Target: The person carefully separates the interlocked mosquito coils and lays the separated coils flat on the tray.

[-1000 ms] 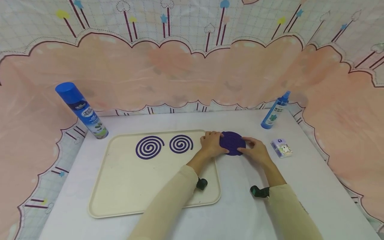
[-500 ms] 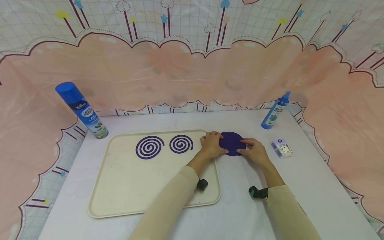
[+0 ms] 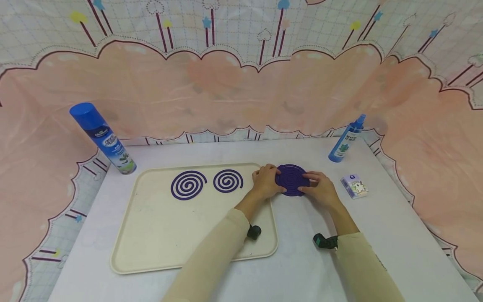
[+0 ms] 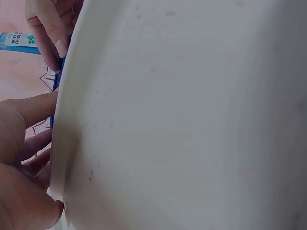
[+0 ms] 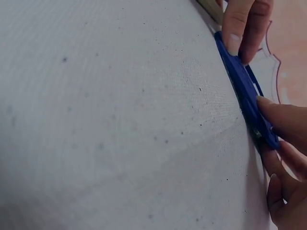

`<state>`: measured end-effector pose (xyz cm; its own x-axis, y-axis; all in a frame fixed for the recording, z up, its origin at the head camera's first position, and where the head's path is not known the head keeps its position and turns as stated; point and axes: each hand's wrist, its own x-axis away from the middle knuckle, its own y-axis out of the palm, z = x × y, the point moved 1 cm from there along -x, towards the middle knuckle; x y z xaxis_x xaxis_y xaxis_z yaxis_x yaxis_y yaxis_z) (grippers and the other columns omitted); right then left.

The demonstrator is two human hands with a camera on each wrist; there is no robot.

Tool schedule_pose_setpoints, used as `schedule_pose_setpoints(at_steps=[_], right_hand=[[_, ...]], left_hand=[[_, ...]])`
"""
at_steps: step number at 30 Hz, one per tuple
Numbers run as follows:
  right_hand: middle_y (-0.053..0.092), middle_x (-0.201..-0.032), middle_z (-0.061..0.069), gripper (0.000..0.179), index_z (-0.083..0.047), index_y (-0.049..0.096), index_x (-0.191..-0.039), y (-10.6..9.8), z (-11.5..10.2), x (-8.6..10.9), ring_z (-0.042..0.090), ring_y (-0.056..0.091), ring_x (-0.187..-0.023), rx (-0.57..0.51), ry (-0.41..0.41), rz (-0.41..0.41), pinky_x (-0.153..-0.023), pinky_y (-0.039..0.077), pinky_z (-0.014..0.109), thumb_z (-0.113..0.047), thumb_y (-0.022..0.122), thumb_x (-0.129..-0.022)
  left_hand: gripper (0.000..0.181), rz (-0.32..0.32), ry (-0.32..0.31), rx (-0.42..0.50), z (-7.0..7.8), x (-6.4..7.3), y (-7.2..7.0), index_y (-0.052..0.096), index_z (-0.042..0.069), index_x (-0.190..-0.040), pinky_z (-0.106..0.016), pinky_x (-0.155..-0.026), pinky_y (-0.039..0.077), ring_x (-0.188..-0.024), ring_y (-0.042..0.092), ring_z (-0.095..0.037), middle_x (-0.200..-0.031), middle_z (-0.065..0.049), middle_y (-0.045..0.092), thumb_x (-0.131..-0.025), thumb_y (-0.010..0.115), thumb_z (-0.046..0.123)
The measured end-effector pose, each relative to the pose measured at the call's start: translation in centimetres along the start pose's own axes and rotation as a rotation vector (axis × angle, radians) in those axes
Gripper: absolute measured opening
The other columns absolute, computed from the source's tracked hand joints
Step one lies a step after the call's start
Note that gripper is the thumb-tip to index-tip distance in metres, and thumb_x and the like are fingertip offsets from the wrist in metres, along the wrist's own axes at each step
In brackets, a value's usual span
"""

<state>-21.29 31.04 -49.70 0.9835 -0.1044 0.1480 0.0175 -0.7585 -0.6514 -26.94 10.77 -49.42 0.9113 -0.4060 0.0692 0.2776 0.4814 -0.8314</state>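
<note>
A round stack of dark purple mosquito coils [image 3: 292, 180] lies just right of the tray, between both hands. My left hand [image 3: 266, 182] holds its left edge with thumb and fingers spread, the wrist crossing over the tray's rim. On the opposite edge my right hand [image 3: 320, 189] grips the stack. In the right wrist view the coils [image 5: 242, 86] look blue, and a thin strip stands slightly apart from the rest at the back. Two separated spiral coils, a larger one [image 3: 183, 191] and a smaller one [image 3: 215, 183], lie on the cream tray [image 3: 158, 235].
A blue spray can [image 3: 109, 144] stands at the back left of the white table [image 3: 302, 277]. At the back right are a blue spray bottle [image 3: 344, 142] and a small purple-white box [image 3: 354, 186]. A patterned curtain [image 3: 226, 96] hangs behind.
Both hands stay almost in place at the stack. The far edge of the purple coils shows slightly higher, with a thin strip parting from it. The tray and its two coils have not moved.
</note>
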Motion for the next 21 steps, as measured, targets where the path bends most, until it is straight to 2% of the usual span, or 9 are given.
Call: schedule_pose_setpoints(at_steps=[7,12,16,18,21], right_hand=[[0.046,-0.155,0.024,0.058,-0.004,0.056,-0.145,-0.20,-0.43,0.10,0.042,0.057,-0.131,-0.018,0.038,-0.009,-0.109,0.050,0.053,-0.021,0.075,-0.092],[0.050,-0.153,0.024,0.059,-0.010,0.053,-0.148,-0.45,-0.74,0.31,0.038,0.054,-0.133,-0.067,0.076,-0.032,-0.113,0.047,0.050,-0.022,0.074,-0.094],[0.045,-0.158,0.021,0.058,-0.011,0.052,-0.149,-0.49,-0.70,0.21,0.037,0.053,-0.137,-0.118,0.076,-0.052,-0.116,0.046,0.049,-0.022,0.072,-0.095],[0.042,-0.160,0.021,0.059,-0.010,0.052,-0.149,-0.47,-0.62,0.12,0.037,0.049,-0.142,-0.156,0.074,-0.062,-0.117,0.045,0.050,-0.020,0.072,-0.095],[0.039,-0.162,0.021,0.060,-0.007,0.051,-0.149,-0.45,-0.54,0.04,0.039,0.035,-0.152,-0.199,0.062,-0.068,-0.124,0.033,0.055,-0.018,0.072,-0.094]], left_hand=[[0.059,0.002,0.003,0.020,-0.11,-0.04,-0.07,0.065,0.014,-0.130,-0.047,-0.116,0.031,-0.138,0.048,-0.024,-0.147,-0.004,0.054,-0.079,0.088,0.034],[0.060,0.004,-0.002,0.027,-0.12,0.00,-0.07,0.065,0.014,-0.130,-0.047,-0.116,0.031,-0.139,0.048,-0.024,-0.147,-0.004,0.054,-0.079,0.088,0.033],[0.060,0.005,0.004,0.036,-0.17,0.02,0.00,0.065,0.014,-0.130,-0.047,-0.116,0.031,-0.140,0.048,-0.024,-0.147,-0.004,0.053,-0.078,0.089,0.033],[0.060,0.008,0.007,0.034,-0.21,0.04,0.02,0.065,0.014,-0.130,-0.046,-0.116,0.031,-0.139,0.049,-0.023,-0.147,-0.003,0.054,-0.078,0.089,0.033],[0.061,0.015,0.009,0.040,-0.26,0.03,0.01,0.065,0.014,-0.130,-0.046,-0.116,0.031,-0.139,0.050,-0.023,-0.146,-0.003,0.054,-0.078,0.090,0.032]])
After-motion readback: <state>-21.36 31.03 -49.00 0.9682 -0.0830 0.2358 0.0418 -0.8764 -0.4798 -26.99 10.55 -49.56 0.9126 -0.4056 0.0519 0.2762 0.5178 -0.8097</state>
